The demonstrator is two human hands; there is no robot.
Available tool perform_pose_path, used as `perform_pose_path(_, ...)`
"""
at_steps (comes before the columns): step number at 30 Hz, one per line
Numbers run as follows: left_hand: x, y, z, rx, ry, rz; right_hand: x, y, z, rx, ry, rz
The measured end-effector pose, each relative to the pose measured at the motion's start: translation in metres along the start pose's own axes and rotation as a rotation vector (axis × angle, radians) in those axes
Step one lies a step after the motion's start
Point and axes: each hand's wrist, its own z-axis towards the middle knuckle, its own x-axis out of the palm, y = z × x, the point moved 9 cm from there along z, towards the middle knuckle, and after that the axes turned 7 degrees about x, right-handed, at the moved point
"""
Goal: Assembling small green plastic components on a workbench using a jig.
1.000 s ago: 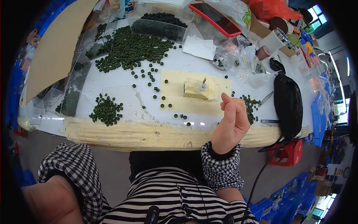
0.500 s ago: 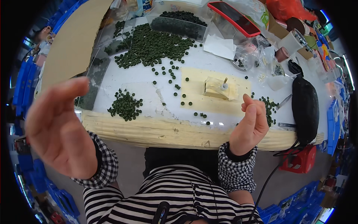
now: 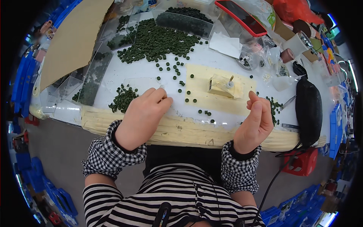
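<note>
My left hand [image 3: 143,118] hangs over the table's taped front edge with its fingers curled together. Whatever its fingertips hold, if anything, is hidden. Just left of it lies a small pile of dark green pieces [image 3: 123,99]. My right hand [image 3: 256,123] is closed too, thumb pressed toward the curled fingers, and I cannot make out anything in it. Beyond and left of that hand, a tape-wrapped block [image 3: 221,87] with a small upright pin [image 3: 230,81] stands on a yellowish taped patch [image 3: 200,105]. Another small pile of green pieces [image 3: 275,108] lies right of my right hand.
A large heap of green round pieces [image 3: 159,41] spreads over the far table, before a clear bin [image 3: 183,25]. Cardboard [image 3: 73,45] stands at left. A red-framed phone [image 3: 242,18], white paper [image 3: 225,44], plastic bags [image 3: 259,56] and a black pouch [image 3: 309,109] lie to the right.
My left hand has come down and to the right from the far left, and its spread fingers have curled. My right hand stays nearly in place, still closed.
</note>
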Motion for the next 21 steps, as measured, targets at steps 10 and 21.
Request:
perform_pose_path(10, -0.017, -0.029, 0.038, 0.056, -0.091, -0.691, 0.032, 0.032, 0.038, -0.287, 0.265, -0.58)
perform_pose_path(21, 0.051, -0.013, 0.061, -0.447, -0.018, -1.928, 0.054, 0.02, 0.046, -0.353, 0.357, -0.688)
